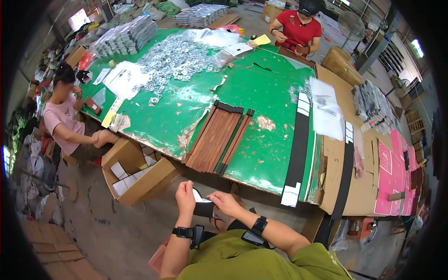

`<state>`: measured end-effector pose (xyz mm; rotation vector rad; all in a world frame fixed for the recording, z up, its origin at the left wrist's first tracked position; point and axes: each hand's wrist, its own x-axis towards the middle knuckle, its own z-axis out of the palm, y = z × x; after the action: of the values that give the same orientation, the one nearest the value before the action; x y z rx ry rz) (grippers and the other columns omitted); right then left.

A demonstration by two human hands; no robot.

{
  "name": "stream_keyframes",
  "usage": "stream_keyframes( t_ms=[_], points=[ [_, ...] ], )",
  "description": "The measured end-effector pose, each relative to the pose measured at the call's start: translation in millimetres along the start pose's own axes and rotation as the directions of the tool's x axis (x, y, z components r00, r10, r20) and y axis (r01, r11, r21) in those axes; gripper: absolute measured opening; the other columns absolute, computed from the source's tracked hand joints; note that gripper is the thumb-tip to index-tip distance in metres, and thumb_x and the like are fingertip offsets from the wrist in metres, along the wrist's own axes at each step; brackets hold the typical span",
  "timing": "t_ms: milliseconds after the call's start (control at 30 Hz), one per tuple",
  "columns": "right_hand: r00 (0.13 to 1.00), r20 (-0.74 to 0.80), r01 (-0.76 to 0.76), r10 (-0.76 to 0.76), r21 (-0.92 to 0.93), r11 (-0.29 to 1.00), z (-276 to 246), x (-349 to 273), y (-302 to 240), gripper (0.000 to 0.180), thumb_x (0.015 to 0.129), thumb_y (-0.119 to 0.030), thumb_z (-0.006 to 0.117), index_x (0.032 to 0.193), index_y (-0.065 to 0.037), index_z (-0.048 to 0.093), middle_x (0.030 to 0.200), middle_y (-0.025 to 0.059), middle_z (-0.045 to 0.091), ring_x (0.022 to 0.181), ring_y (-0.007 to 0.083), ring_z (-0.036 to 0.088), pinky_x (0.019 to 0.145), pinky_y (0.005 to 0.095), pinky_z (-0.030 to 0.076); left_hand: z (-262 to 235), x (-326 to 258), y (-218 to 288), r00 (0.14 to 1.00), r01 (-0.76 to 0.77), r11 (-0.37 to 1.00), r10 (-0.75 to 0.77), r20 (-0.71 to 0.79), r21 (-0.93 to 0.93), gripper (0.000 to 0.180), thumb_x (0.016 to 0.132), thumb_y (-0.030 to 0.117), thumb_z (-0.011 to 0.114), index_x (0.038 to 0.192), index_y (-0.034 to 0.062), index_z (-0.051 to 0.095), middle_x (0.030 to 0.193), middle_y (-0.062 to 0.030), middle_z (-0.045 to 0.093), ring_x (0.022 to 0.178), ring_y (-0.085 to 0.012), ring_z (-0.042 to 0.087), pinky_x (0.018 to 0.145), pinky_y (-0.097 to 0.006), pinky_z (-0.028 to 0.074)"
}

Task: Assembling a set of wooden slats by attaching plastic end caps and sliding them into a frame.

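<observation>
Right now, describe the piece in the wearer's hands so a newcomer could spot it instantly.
Start at the big green table and drop below its near edge to the wearer's forearms. There the left hand and right hand pinch a small dark flat piece with a white end between them. Unlike the long brown strips lying on the table, it is short and held off the surface.
</observation>
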<state>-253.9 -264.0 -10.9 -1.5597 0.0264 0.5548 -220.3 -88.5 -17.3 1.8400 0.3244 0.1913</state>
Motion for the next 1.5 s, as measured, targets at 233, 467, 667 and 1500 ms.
stream_keyframes(
  t_ms=[233,467,667,1500],
  points=[
    [0.949,-0.284,-0.122,0.138,0.071,0.99,-2.4,10.8,3.6,0.023,0.102,-0.021,0.05,0.104,-0.003,0.063,0.073,0.0045,0.062,0.06,0.0125,0.064,0.053,0.026,0.05,-5.8,-5.0,7.3,0.998,0.041,0.998,-0.043,0.038,0.045,0.02,0.098,0.017,0.059,0.095,-0.0019,0.062,0.084,-0.0036,0.064,0.078,-0.0098,0.057,0.071,-0.026,0.046],
    [0.983,-0.181,-0.006,0.018,0.063,0.998,-64.2,31.6,4.6,0.022,0.096,-0.007,0.055,0.117,-0.001,0.06,0.091,0.0067,0.067,0.077,0.0126,0.066,0.066,0.0266,0.052,-15.0,-9.5,27.7,0.881,-0.294,0.899,0.124,0.456,0.323,0.045,0.083,0.009,0.064,0.127,0.0146,0.057,0.117,-0.0125,0.062,0.102,-0.0344,0.061,0.085,-0.041,0.051],
    [0.996,-0.095,-0.018,0.004,-0.148,0.989,-68.6,39.4,-17.9,0.026,0.093,-0.001,0.054,0.12,-0.001,0.058,0.098,0.0116,0.067,0.082,0.0186,0.067,0.073,0.0313,0.053,17.6,-11.1,44.3,0.872,-0.304,0.87,0.09,0.481,0.388,0.047,0.086,0.01,0.065,0.132,0.0157,0.056,0.126,-0.0125,0.058,0.104,-0.0352,0.061,0.083,-0.041,0.052],
    [0.879,-0.024,0.188,-0.476,-0.901,0.391,-68.9,101.9,-3.5,0.072,0.066,-0.028,0.084,0.126,-0.001,0.053,0.141,0.0176,0.042,0.138,0.0396,0.032,0.112,0.055,0.025,33.2,15.8,14.2,0.966,-0.058,0.879,-0.07,0.247,0.474,0.021,0.081,0.015,0.072,0.096,0.0038,0.063,0.091,-0.0118,0.065,0.083,-0.0307,0.065,0.071,-0.038,0.052]
  ],
)
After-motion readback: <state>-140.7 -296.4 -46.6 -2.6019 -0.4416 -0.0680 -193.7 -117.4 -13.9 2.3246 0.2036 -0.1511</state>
